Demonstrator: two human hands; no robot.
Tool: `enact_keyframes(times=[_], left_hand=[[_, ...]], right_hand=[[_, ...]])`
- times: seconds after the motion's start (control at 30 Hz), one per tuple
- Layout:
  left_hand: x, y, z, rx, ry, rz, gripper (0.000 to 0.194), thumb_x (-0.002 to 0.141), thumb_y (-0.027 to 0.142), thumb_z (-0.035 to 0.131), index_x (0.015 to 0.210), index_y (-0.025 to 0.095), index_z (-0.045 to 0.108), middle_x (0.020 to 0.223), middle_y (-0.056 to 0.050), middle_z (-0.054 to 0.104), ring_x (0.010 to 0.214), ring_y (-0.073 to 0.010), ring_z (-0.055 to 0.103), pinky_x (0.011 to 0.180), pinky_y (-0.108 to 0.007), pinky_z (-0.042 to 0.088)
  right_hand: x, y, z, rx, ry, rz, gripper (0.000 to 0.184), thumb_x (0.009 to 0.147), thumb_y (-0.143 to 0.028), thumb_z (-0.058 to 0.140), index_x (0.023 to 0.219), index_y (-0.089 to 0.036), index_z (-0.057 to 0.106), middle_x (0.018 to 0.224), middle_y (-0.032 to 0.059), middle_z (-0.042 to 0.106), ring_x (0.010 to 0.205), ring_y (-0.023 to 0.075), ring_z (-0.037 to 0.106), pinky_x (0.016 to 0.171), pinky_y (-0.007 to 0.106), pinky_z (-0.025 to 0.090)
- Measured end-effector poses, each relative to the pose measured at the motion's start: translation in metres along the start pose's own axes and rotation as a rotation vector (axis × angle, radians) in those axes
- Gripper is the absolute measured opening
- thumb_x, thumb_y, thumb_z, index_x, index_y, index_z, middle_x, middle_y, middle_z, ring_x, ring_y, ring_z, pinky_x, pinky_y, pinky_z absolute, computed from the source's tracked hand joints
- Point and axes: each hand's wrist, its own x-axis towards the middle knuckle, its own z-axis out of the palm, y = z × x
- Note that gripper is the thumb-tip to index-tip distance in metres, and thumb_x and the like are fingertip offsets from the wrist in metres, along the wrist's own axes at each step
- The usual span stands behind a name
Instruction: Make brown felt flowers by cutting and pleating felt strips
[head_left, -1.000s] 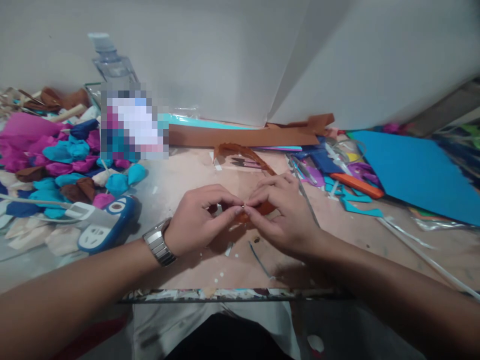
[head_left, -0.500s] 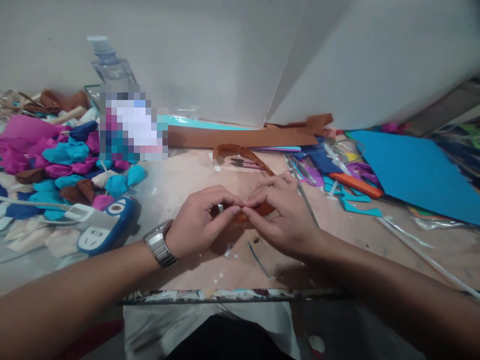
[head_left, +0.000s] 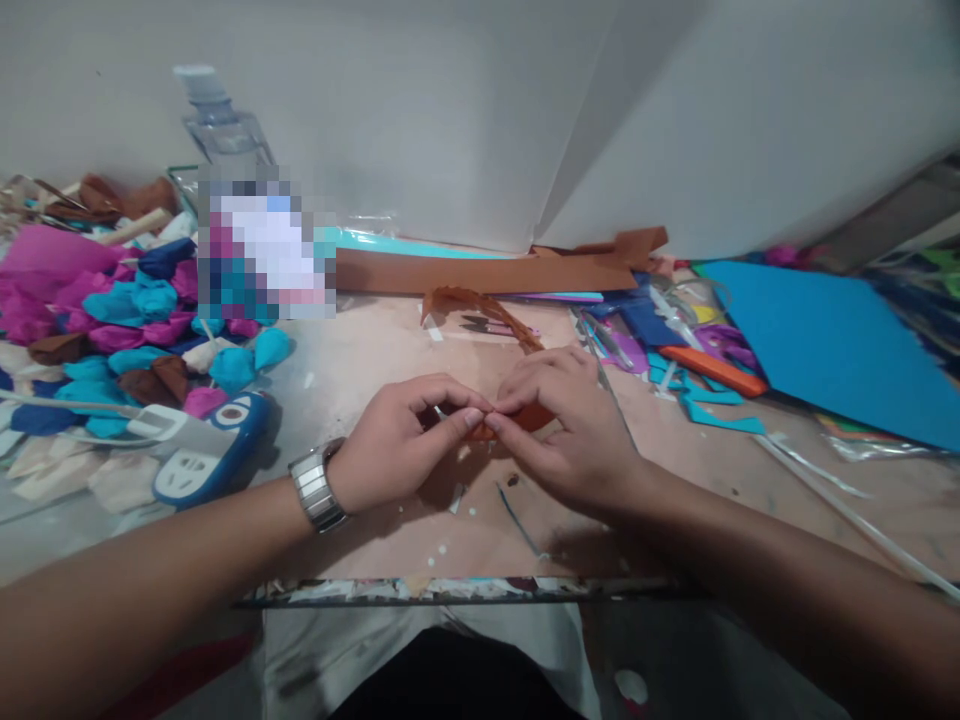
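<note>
Left grip (head_left: pixel 409 435) and right grip (head_left: pixel 566 425) pinched, fingertips (head_left: pixel 473 417) meeting; forearms (head_left: pixel 172 550) angled inward.

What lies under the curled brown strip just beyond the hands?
Beneath the curled brown strip, dark-bladed scissors show on the table. The strip crosses over part of them, hiding that bit. Whatever lies below the right hand is covered.
</note>
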Motion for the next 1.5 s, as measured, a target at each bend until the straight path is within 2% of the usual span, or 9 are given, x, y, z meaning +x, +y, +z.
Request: enact_keyframes(times=[0.17, 0.37, 0.53, 0.63, 0.87, 1.03, 1.13, 1.27, 1.5], left_hand=[[0.0026, -0.0027, -0.0002, -0.199, -0.065, -0.189, 0.020, 0.096, 0.035, 0.073, 0.096, 0.017, 0.079, 0.087, -0.004, 0.079, 0.075, -0.0127, 0.067, 0.071, -0.024, 0.052], [0.0053, -0.0030, 0.0001, -0.437, -0.105, -0.284, 0.023, 0.090, 0.039, 0.080, 0.090, 0.016, 0.080, 0.086, -0.004, 0.080, 0.073, -0.0121, 0.068, 0.070, -0.024, 0.053], [0.0047, -0.0015, -0.0002, -0.464, -0.118, -0.335, 0.026, 0.087, 0.040, 0.083, 0.094, 0.016, 0.082, 0.093, -0.007, 0.082, 0.081, -0.0141, 0.071, 0.078, -0.026, 0.055], [0.0032, 0.0002, 0.0004, -0.447, -0.138, -0.337, 0.026, 0.083, 0.034, 0.087, 0.100, 0.015, 0.081, 0.097, -0.006, 0.081, 0.084, -0.0138, 0.070, 0.081, -0.025, 0.055], [0.0031, -0.0011, 0.0017, -0.350, -0.138, -0.282, 0.025, 0.090, 0.038, 0.079, 0.091, 0.013, 0.073, 0.078, -0.002, 0.071, 0.069, -0.0111, 0.060, 0.066, -0.023, 0.048], [0.0026, -0.0028, 0.0006, -0.249, -0.132, -0.225, 0.024, 0.093, 0.038, 0.074, 0.096, 0.014, 0.071, 0.086, -0.004, 0.072, 0.074, -0.0134, 0.062, 0.071, -0.026, 0.050], [0.0012, -0.0015, 0.0000, -0.110, -0.039, -0.091, 0.022, 0.094, 0.036, 0.072, 0.103, 0.016, 0.071, 0.099, -0.006, 0.073, 0.084, -0.0168, 0.065, 0.077, -0.030, 0.052], [0.0011, -0.0008, -0.0008, 0.010, 0.003, 0.035, 0.019, 0.095, 0.036, 0.070, 0.098, 0.016, 0.073, 0.097, -0.006, 0.072, 0.086, -0.0171, 0.065, 0.080, -0.031, 0.052], [0.0019, -0.0039, 0.0000, 0.019, 0.003, 0.045, 0.017, 0.094, 0.034, 0.073, 0.092, 0.017, 0.073, 0.094, -0.005, 0.072, 0.082, -0.0164, 0.064, 0.077, -0.032, 0.051]], right_hand=[[0.0005, -0.0022, -0.0017, -0.005, -0.017, -0.001, 0.005, 0.095, -0.026, 0.072, 0.095, -0.025, 0.066, 0.096, 0.0016, 0.076, 0.099, 0.0241, 0.067, 0.099, 0.048, 0.038], [-0.0007, -0.0014, -0.0022, -0.044, 0.020, -0.085, 0.010, 0.096, -0.023, 0.071, 0.104, -0.028, 0.074, 0.099, 0.0025, 0.076, 0.100, 0.0240, 0.069, 0.097, 0.048, 0.040], [-0.0021, 0.0023, -0.0012, -0.044, 0.075, -0.144, 0.011, 0.094, -0.020, 0.075, 0.100, -0.029, 0.076, 0.092, 0.0004, 0.075, 0.094, 0.0231, 0.068, 0.096, 0.048, 0.041], [-0.0021, 0.0029, -0.0010, -0.029, 0.082, -0.152, 0.010, 0.094, -0.019, 0.074, 0.100, -0.027, 0.074, 0.094, 0.0012, 0.076, 0.095, 0.0232, 0.068, 0.095, 0.048, 0.040], [0.0005, -0.0005, -0.0012, 0.000, 0.054, -0.077, 0.003, 0.098, -0.020, 0.066, 0.095, -0.022, 0.065, 0.095, 0.0028, 0.073, 0.094, 0.0226, 0.068, 0.096, 0.047, 0.038], [0.0008, -0.0009, -0.0016, -0.011, 0.032, -0.068, 0.004, 0.099, -0.021, 0.063, 0.095, -0.022, 0.063, 0.095, 0.0021, 0.073, 0.095, 0.0225, 0.068, 0.099, 0.047, 0.036], [0.0009, -0.0002, -0.0015, -0.046, 0.018, -0.074, 0.004, 0.099, -0.022, 0.063, 0.095, -0.023, 0.063, 0.095, 0.0019, 0.074, 0.097, 0.0229, 0.068, 0.099, 0.047, 0.035], [0.0010, 0.0002, -0.0004, -0.031, -0.023, -0.079, 0.002, 0.099, -0.021, 0.065, 0.097, -0.023, 0.064, 0.094, 0.0013, 0.075, 0.097, 0.0219, 0.069, 0.100, 0.046, 0.034], [0.0016, -0.0009, -0.0002, -0.021, -0.059, -0.082, 0.003, 0.099, -0.020, 0.064, 0.097, -0.022, 0.064, 0.092, 0.0010, 0.074, 0.091, 0.0194, 0.069, 0.099, 0.045, 0.035]])
